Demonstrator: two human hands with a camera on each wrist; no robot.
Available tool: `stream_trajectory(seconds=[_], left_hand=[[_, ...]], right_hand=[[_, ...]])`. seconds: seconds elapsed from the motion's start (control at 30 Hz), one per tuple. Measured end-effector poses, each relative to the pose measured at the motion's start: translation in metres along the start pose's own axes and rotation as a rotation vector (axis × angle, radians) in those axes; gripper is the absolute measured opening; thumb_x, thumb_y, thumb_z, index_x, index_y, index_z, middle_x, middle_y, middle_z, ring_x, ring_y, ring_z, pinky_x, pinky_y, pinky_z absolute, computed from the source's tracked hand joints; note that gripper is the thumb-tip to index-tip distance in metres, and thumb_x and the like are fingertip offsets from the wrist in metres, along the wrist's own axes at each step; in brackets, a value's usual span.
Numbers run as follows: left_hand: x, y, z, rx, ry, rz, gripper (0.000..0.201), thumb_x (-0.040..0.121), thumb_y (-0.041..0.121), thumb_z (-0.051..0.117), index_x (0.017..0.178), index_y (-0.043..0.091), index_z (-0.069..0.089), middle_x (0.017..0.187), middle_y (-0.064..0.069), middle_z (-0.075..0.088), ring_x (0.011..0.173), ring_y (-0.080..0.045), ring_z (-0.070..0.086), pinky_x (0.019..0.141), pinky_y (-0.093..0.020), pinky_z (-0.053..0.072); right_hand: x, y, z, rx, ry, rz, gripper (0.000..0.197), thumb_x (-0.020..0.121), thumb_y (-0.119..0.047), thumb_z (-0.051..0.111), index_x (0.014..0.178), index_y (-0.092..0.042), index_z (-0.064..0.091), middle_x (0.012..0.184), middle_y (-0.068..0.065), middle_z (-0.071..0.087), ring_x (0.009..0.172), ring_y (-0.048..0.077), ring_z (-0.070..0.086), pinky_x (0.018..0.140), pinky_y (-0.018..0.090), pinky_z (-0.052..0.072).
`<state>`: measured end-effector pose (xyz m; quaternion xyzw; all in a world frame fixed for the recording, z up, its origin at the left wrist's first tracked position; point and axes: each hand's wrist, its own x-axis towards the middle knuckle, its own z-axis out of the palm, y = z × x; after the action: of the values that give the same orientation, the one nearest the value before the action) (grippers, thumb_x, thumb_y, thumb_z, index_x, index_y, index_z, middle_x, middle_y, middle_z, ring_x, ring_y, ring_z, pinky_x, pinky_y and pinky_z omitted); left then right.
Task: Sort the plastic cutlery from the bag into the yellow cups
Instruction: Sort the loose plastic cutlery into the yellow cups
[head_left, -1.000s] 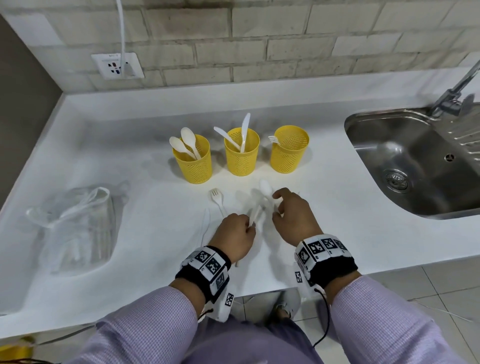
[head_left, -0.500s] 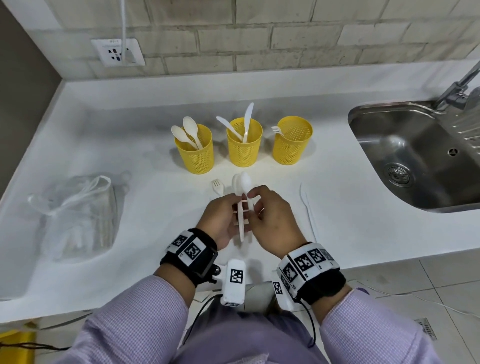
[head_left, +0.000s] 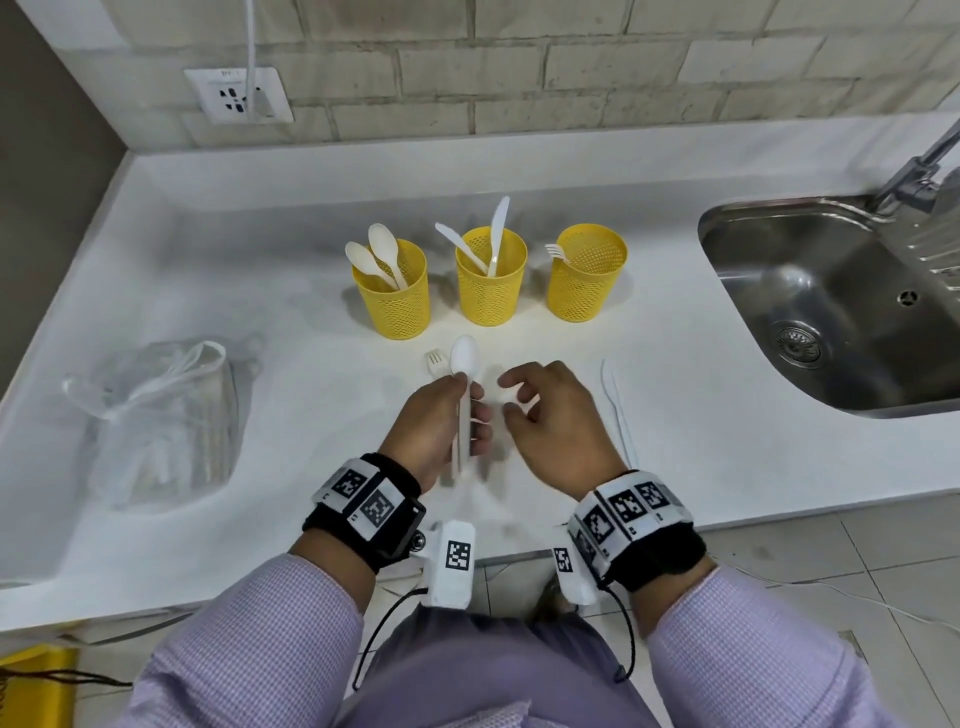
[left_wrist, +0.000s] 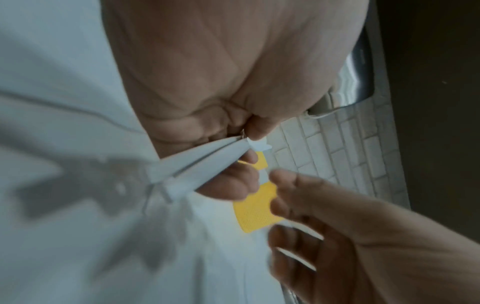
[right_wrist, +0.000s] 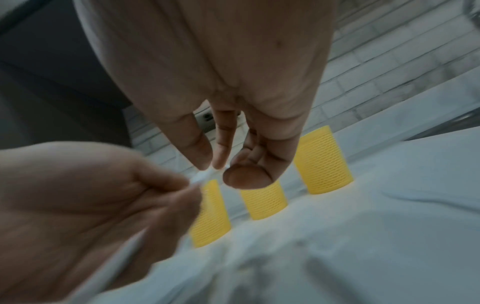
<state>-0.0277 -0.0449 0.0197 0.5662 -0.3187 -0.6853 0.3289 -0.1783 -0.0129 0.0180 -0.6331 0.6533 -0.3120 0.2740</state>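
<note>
Three yellow mesh cups stand in a row: the left cup (head_left: 392, 291) holds two spoons, the middle cup (head_left: 491, 283) two knives, the right cup (head_left: 587, 273) a fork. My left hand (head_left: 470, 410) grips white spoons (head_left: 464, 356) upright above the counter, bowl end up; the left wrist view shows two handles (left_wrist: 197, 164) pinched together. My right hand (head_left: 511, 397) hovers just right of them, fingers loosely curled and holding nothing. A fork (head_left: 435, 359) lies on the counter behind the left hand. A white knife (head_left: 615, 410) lies to the right.
A clear plastic bag (head_left: 166, 415) lies crumpled at the left of the white counter (head_left: 675, 389). A steel sink (head_left: 831, 291) with a tap fills the right side. The brick wall behind carries a socket (head_left: 236, 96) with a cable.
Both hands lifted the spoons off the counter and bunched them together. The right hand has since let go and drawn away to the right; the left hand keeps the spoons.
</note>
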Motion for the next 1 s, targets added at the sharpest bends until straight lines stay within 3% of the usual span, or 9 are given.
stream_trajectory(seconds=[0.07,0.13,0.23,0.33,0.47,0.7,0.8,1.0], left_hand=[[0.005,0.001,-0.009,0.082,0.058,0.043,0.032,0.109,0.030,0.040,0.088,0.011,0.056,0.066,-0.004,0.050,0.050,-0.017,0.044,0.049,-0.027,0.038],[0.009,0.004,-0.023,0.163,0.130,0.065,0.035,0.107,0.035,0.044,0.083,0.013,0.054,0.061,0.000,0.044,0.049,-0.016,0.037,0.050,-0.027,0.031],[0.012,0.007,-0.048,0.427,0.241,0.127,0.035,0.102,0.040,0.054,0.079,0.014,0.057,0.064,0.001,0.052,0.057,-0.020,0.047,0.059,-0.031,0.036],[0.009,0.007,-0.069,0.754,0.332,0.166,0.030,0.097,0.039,0.061,0.081,0.015,0.054,0.077,0.000,0.057,0.070,-0.017,0.053,0.062,-0.031,0.036],[0.003,-0.001,-0.084,0.887,0.368,0.135,0.032,0.092,0.034,0.069,0.080,0.018,0.044,0.081,0.004,0.052,0.069,-0.009,0.049,0.058,-0.024,0.033],[0.000,-0.017,-0.079,0.983,0.291,0.139,0.031,0.084,0.025,0.078,0.086,0.015,0.050,0.084,0.003,0.060,0.079,-0.018,0.058,0.072,-0.028,0.042],[-0.001,-0.021,-0.077,0.994,0.284,0.130,0.032,0.081,0.021,0.080,0.095,0.011,0.053,0.090,0.002,0.063,0.085,-0.020,0.061,0.076,-0.028,0.046],[-0.003,-0.029,-0.071,1.083,0.266,0.161,0.021,0.086,0.012,0.072,0.093,0.014,0.052,0.092,0.004,0.062,0.090,-0.022,0.063,0.085,-0.032,0.053]], right_hand=[[0.005,0.015,-0.013,-0.067,0.023,0.056,0.025,0.092,-0.011,0.064,0.114,-0.020,0.067,0.103,0.003,0.054,0.072,0.005,0.053,0.076,0.016,0.038],[0.010,0.033,-0.026,-0.148,0.013,0.135,0.025,0.092,-0.011,0.063,0.116,-0.017,0.066,0.109,0.007,0.054,0.079,0.010,0.056,0.084,0.022,0.042],[0.014,0.058,-0.040,-0.257,0.013,0.283,0.030,0.094,-0.013,0.061,0.124,-0.013,0.061,0.122,0.014,0.050,0.099,0.032,0.064,0.096,0.041,0.051],[0.017,0.075,-0.049,-0.363,0.013,0.438,0.039,0.095,-0.018,0.062,0.131,-0.006,0.053,0.131,0.019,0.046,0.104,0.043,0.063,0.093,0.044,0.051],[0.020,0.089,-0.049,-0.458,-0.048,0.556,0.046,0.096,-0.028,0.064,0.131,-0.002,0.048,0.131,0.021,0.049,0.118,0.044,0.057,0.095,0.046,0.048],[0.021,0.086,-0.036,-0.482,-0.056,0.494,0.033,0.096,-0.009,0.056,0.128,-0.002,0.052,0.124,0.020,0.060,0.116,0.040,0.059,0.093,0.040,0.048],[0.021,0.076,-0.032,-0.432,-0.054,0.443,0.035,0.092,-0.010,0.060,0.125,-0.003,0.054,0.118,0.019,0.064,0.112,0.038,0.061,0.088,0.038,0.049],[0.024,0.053,-0.022,-0.266,0.026,0.360,0.032,0.083,-0.018,0.067,0.115,-0.012,0.062,0.098,0.009,0.071,0.093,0.030,0.067,0.080,0.034,0.053]])
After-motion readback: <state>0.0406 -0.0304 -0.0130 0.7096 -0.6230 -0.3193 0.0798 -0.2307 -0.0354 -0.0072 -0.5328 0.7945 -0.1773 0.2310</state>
